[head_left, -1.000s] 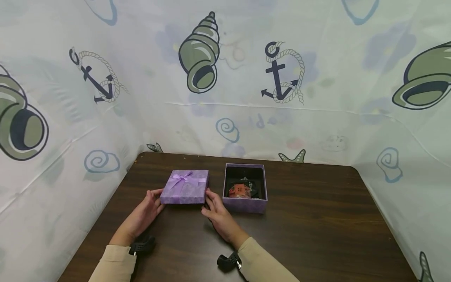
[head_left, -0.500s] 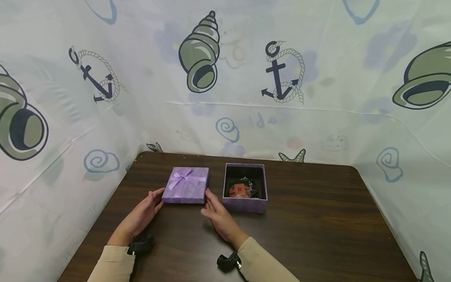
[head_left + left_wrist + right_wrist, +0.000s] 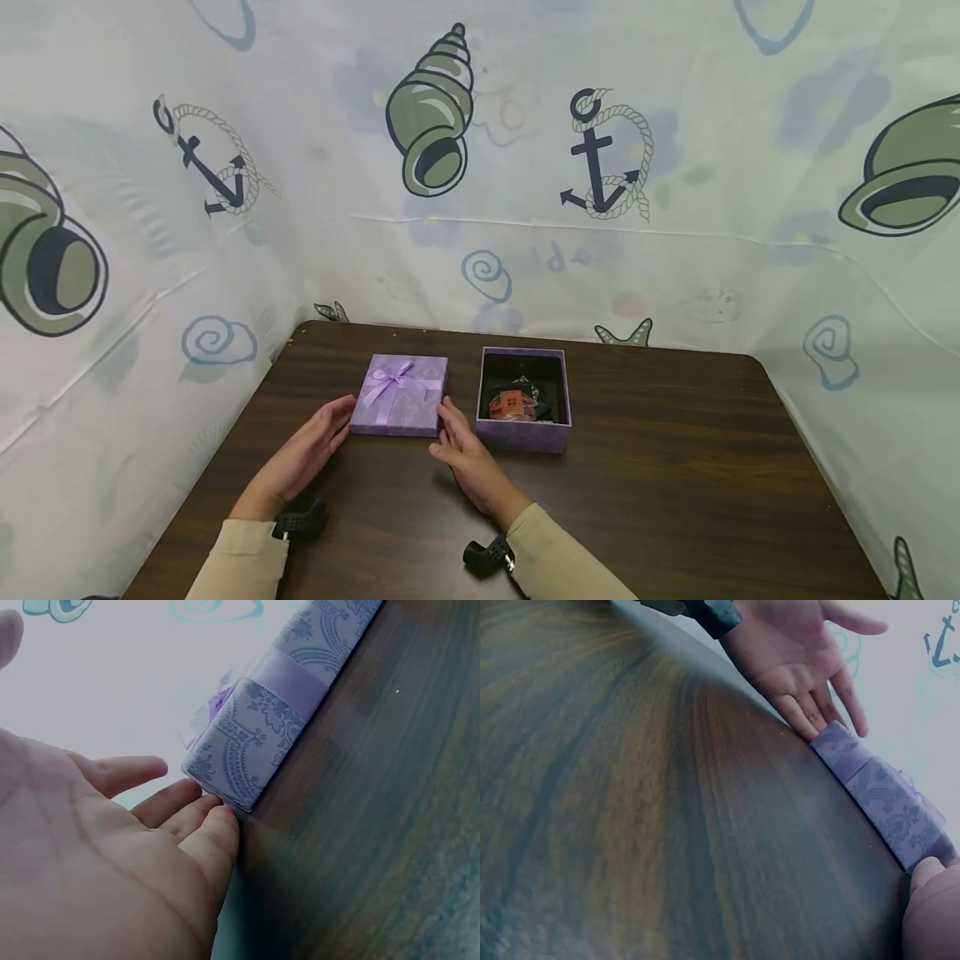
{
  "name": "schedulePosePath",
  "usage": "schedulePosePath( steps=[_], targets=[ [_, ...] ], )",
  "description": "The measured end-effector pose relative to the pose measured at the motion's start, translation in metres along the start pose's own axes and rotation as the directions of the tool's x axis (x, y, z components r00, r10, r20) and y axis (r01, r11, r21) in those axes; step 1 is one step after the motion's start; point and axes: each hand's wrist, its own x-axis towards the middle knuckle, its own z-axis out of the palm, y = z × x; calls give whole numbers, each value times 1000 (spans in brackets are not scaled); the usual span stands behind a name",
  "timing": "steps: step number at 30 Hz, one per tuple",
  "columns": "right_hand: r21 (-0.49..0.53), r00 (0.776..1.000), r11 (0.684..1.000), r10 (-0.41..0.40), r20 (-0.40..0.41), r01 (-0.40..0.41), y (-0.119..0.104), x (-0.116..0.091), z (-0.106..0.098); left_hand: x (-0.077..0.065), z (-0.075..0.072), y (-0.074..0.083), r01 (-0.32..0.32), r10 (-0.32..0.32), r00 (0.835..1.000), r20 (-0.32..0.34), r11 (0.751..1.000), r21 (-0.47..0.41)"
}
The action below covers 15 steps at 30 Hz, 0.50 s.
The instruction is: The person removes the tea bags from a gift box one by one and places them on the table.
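A purple patterned box lid (image 3: 397,400) with a lilac ribbon bow lies flat on the table, left of the matching box. My left hand (image 3: 303,454) is at its left side; the left wrist view shows relaxed, spread fingers (image 3: 206,832) right at the lid's corner. On the opposite side my right hand (image 3: 476,462) has its fingers along the lid's right edge, thumb apart from them. The purple box (image 3: 521,435) stands uncovered, black inside. A small orange-red packet (image 3: 512,405) and some dark, shiny wrapped items sit in it.
The dark wood-grain table (image 3: 675,483) reaches back to a pale cloth backdrop (image 3: 525,275) printed with shells and anchors. Each wrist carries a black strapped device, such as the left one (image 3: 302,521).
A second ago the lid was tilted between both hands. It has come down flat on the table, a little farther back, and the hands stay at its sides.
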Motion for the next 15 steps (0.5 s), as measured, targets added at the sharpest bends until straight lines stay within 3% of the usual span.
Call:
schedulePosePath(
  steps=[9, 15],
  targets=[
    [-94, 997, 993, -68, 36, 71, 3, -3, -1, 3, 1, -1, -41, 42, 996, -75, 999, 11],
    [-145, 993, 983, -106, 54, 112, 4, -5, -2, 8, 6, -1, -86, 84, 984, -160, 996, -11]
  ],
)
